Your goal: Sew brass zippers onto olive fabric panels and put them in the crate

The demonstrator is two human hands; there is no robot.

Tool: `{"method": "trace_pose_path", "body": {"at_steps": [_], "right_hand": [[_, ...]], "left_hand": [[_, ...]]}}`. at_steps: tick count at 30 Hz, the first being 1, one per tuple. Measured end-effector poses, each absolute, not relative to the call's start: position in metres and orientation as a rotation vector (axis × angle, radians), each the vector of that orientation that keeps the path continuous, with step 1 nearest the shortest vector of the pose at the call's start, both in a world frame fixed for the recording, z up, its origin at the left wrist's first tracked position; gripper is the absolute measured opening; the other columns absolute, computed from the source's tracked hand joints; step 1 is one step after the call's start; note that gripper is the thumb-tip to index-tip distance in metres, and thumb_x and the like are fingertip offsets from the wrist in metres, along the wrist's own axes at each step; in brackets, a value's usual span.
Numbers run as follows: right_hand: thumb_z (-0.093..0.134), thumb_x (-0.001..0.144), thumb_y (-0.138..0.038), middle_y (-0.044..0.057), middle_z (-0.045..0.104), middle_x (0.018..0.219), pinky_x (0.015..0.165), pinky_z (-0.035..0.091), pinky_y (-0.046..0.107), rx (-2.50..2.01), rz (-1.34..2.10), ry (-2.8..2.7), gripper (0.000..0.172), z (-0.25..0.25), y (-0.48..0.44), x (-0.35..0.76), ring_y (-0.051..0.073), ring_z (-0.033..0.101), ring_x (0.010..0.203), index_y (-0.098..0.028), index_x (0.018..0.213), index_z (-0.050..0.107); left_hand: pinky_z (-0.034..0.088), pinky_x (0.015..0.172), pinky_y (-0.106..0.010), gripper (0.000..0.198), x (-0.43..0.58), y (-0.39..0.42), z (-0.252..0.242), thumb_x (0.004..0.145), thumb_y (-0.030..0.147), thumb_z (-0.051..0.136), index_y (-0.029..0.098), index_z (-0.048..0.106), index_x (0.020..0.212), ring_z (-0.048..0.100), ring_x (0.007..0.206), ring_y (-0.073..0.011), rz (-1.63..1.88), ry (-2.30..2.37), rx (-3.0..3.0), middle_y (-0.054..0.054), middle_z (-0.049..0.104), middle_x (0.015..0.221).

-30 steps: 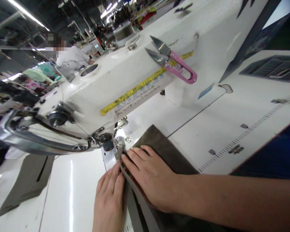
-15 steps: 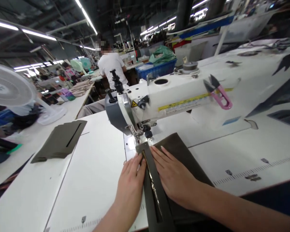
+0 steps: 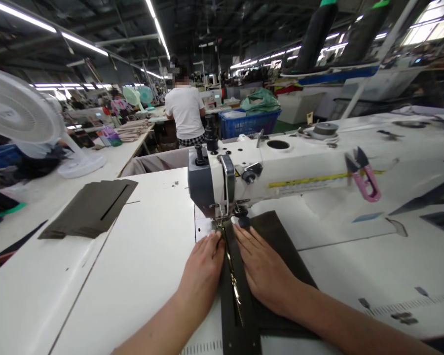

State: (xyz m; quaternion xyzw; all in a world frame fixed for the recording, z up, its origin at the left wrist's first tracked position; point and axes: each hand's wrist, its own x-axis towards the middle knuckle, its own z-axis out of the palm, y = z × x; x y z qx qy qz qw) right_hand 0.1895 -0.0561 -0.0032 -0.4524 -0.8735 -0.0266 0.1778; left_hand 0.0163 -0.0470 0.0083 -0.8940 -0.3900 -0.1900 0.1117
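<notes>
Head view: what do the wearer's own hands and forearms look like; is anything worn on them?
The ungloved left hand and ungloved right hand show no rings; the bare left forearm and bare right forearm show no sleeve, watch or bracelet.

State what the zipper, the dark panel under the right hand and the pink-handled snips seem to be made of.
Zipper: probably metal or metallic-coated, shiny gold; it glints brightly.
Dark panel: smooth and dull, perhaps leather, imitation leather or coated cloth; it lies flat with straight edges, which leaves the material open.
Snips: grey blades, likely steel; evenly pink handle, maybe plastic or painted metal.
</notes>
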Motion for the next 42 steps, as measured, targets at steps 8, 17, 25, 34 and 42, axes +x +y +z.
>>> {"method": "trace_pose_path", "body": {"at_steps": [8, 17, 25, 34, 42], "right_hand": [[0.036, 0.081, -0.012, 0.014, 0.047, 0.131, 0.104, 0.032, 0.043, -1.273, -0.153, -2.457, 0.044, -0.009, -0.054, 0.19, 0.024, 0.033, 0.127, -0.007, 0.122, 0.051], [0.035, 0.082, -0.012, 0.014, 0.047, 0.131, 0.103, 0.033, 0.044, -1.282, -0.123, -2.462, 0.046, -0.007, -0.052, 0.19, 0.023, 0.034, 0.127, -0.008, 0.125, 0.049], [0.034, 0.082, -0.013, 0.014, 0.048, 0.13, 0.104, 0.031, 0.044, -1.293, -0.105, -2.46, 0.049, -0.006, -0.052, 0.19, 0.022, 0.032, 0.128, -0.007, 0.13, 0.042], [0.038, 0.081, -0.013, 0.014, 0.041, 0.135, 0.105, 0.029, 0.043, -1.316, -0.105, -2.446, 0.05, -0.005, -0.049, 0.188, 0.022, 0.029, 0.129, -0.007, 0.13, 0.041], [0.039, 0.084, -0.015, 0.015, 0.044, 0.133, 0.107, 0.025, 0.042, -1.293, -0.058, -2.439, 0.045, -0.008, -0.041, 0.187, 0.022, 0.03, 0.129, -0.006, 0.128, 0.044]], "left_hand": [[0.052, 0.087, -0.042, 0.029, 0.016, -0.043, 0.005, 0.089, 0.007, 0.033, 0.006, 0.054, 0.109, 0.053, 0.109, -0.027, -0.634, -1.133, -2.628, -0.019, 0.055, 0.116], [0.05, 0.089, -0.043, 0.029, 0.017, -0.042, 0.002, 0.09, 0.007, 0.032, 0.007, 0.054, 0.11, 0.051, 0.111, -0.0266, -0.616, -1.169, -2.65, -0.019, 0.054, 0.118], [0.049, 0.09, -0.044, 0.029, 0.018, -0.041, 0.007, 0.089, 0.006, 0.033, 0.005, 0.052, 0.111, 0.05, 0.112, -0.0265, -0.581, -1.163, -2.712, -0.02, 0.053, 0.117], [0.051, 0.086, -0.041, 0.026, 0.017, -0.036, 0.013, 0.089, 0.008, 0.035, 0.006, 0.053, 0.108, 0.054, 0.103, -0.0246, -0.552, -1.137, -2.701, -0.017, 0.055, 0.108], [0.053, 0.079, -0.038, 0.021, 0.018, -0.03, 0.017, 0.088, 0.009, 0.038, 0.008, 0.056, 0.1, 0.057, 0.091, -0.0224, -0.587, -1.164, -2.689, -0.014, 0.056, 0.098]]}}
